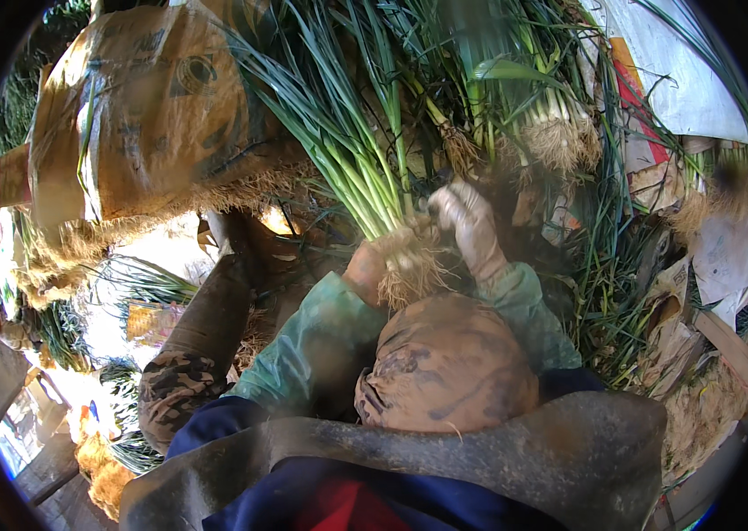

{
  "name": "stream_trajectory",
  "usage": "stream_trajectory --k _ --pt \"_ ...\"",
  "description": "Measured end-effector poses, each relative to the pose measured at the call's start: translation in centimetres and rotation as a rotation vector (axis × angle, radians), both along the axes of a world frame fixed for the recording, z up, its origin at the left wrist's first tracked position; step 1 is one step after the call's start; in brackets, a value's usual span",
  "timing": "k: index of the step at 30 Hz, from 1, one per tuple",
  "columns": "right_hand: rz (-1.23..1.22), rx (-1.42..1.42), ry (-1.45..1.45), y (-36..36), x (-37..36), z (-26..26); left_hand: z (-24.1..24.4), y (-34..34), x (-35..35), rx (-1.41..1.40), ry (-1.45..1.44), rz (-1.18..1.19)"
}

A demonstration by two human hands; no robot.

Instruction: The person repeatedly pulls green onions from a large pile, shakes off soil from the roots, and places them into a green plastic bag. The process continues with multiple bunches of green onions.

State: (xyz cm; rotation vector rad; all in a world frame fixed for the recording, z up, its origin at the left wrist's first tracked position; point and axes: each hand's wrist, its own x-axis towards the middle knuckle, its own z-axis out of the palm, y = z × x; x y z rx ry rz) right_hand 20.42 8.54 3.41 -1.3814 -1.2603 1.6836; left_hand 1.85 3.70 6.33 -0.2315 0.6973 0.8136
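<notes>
My left hand (370, 265) is closed around the lower stems of a bunch of green garlic (364, 192). The bunch leans up to the left, its long leaves spread away from me. Its white bulb ends and tangled pale roots (413, 279) stick out beside my left hand, above my knee. In a whitish, soiled glove, my right hand (470, 222) is just right of the stems, fingers curled. Blur hides whether anything is between those fingers. Green waterproof sleeves (307, 342) cover both forearms.
My camouflage-covered knee (450, 365) rises between my arms. More rooted garlic bunches (559, 133) lie ahead. A printed woven sack (148, 113) covers a stack at left. Loose leaves (612, 285) and cardboard scraps (669, 325) lie at right. My other leg (204, 318) extends left.
</notes>
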Motion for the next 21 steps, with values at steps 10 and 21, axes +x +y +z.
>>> stream_trajectory --k 10,21 --pt "0.152 0.041 -0.077 6.3 -3.6 -3.5 -0.9 -1.8 -0.4 0.122 0.311 -0.224" --pt "1.152 0.006 -0.858 -4.1 5.5 -3.8 -1.0 -2.5 0.2 0.187 -0.337 0.106"
